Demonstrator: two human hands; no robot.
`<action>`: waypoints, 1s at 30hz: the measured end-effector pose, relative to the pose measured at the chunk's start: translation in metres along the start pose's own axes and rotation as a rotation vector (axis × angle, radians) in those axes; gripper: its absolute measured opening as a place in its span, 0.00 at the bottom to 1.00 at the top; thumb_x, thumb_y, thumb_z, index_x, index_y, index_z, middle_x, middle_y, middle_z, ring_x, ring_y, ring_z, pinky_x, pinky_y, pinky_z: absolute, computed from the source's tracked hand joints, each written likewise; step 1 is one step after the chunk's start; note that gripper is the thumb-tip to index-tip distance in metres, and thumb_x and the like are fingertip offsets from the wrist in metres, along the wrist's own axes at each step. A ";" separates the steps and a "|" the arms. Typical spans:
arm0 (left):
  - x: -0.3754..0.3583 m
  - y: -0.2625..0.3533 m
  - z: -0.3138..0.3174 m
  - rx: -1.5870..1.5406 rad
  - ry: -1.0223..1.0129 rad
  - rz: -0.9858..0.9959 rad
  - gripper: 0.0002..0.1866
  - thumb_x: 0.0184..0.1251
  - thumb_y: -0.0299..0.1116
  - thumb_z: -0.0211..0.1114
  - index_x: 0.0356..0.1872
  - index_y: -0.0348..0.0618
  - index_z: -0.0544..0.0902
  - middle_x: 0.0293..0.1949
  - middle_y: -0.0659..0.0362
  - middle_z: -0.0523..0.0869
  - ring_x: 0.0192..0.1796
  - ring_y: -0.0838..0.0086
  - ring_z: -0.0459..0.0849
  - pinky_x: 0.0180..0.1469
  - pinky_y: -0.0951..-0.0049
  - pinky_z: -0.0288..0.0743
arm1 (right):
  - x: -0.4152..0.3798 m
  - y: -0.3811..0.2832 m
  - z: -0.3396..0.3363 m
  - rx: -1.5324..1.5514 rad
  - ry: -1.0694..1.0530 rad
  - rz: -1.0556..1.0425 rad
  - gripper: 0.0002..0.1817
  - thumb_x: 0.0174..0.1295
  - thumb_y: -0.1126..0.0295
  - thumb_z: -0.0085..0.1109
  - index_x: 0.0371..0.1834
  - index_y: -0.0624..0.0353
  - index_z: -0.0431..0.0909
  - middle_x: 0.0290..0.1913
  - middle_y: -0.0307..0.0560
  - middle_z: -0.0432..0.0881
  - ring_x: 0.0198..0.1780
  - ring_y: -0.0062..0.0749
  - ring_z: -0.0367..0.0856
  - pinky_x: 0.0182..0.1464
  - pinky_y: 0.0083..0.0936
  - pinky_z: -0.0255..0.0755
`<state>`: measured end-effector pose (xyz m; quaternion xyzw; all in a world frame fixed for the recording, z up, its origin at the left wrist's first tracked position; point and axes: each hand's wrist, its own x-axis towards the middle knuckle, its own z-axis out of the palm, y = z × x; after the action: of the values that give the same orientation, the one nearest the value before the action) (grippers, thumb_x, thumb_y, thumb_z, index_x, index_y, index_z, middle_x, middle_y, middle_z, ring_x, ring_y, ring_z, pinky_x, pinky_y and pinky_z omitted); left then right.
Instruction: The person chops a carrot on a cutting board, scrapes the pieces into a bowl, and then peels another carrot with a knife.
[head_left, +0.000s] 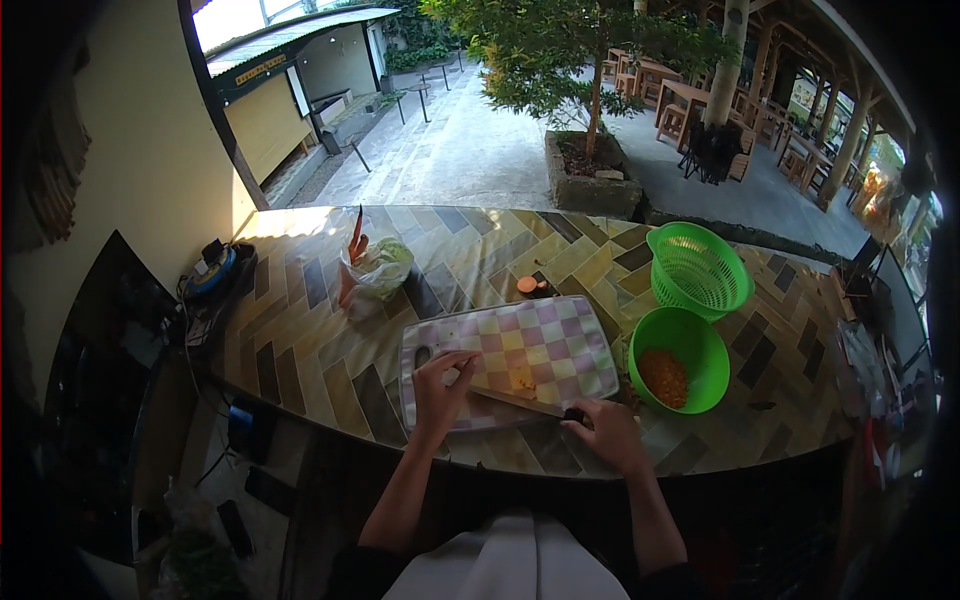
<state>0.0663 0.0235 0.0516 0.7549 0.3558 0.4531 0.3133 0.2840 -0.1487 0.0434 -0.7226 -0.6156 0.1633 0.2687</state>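
My right hand (607, 434) grips the black handle of a kitchen knife (520, 402), its blade lying low over the near edge of a checkered cutting board (580, 345). Close to the blade's tip, my left hand (440, 388) is closed with thumb and fingers together over the board's left part; whatever it pinches is too small to make out. A few orange bits (526, 384) stick to the board. Right of it, a green bowl (712, 350) holds finely chopped orange pieces (663, 378). A cut carrot piece (527, 285) lies beyond the board's far edge.
A green colander (690, 262) stands behind the bowl. At the back left, a clear plastic bag (383, 268) holds pale green vegetables, with carrots (357, 245) beside it. A blue round object (210, 272) sits at the tiled table's (300, 375) left end. Plastic packets (868, 360) lie far right.
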 end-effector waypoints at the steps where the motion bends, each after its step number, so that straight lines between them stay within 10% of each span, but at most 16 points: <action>1: 0.000 0.000 -0.001 -0.008 0.002 -0.003 0.09 0.61 0.22 0.67 0.42 0.37 0.89 0.38 0.54 0.90 0.36 0.74 0.87 0.43 0.75 0.78 | 0.000 -0.001 0.000 -0.016 0.002 -0.025 0.18 0.60 0.58 0.67 0.46 0.58 0.82 0.36 0.52 0.85 0.39 0.49 0.85 0.43 0.41 0.76; 30: 0.005 0.004 0.002 0.010 0.101 0.100 0.09 0.60 0.23 0.69 0.41 0.40 0.90 0.37 0.55 0.90 0.40 0.68 0.87 0.49 0.69 0.75 | 0.004 0.000 0.005 -0.038 0.034 0.026 0.17 0.64 0.60 0.65 0.45 0.61 0.72 0.30 0.54 0.84 0.36 0.55 0.84 0.38 0.46 0.74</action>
<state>0.0707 0.0253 0.0567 0.7494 0.3353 0.5040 0.2682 0.2821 -0.1436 0.0400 -0.7383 -0.6043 0.1428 0.2632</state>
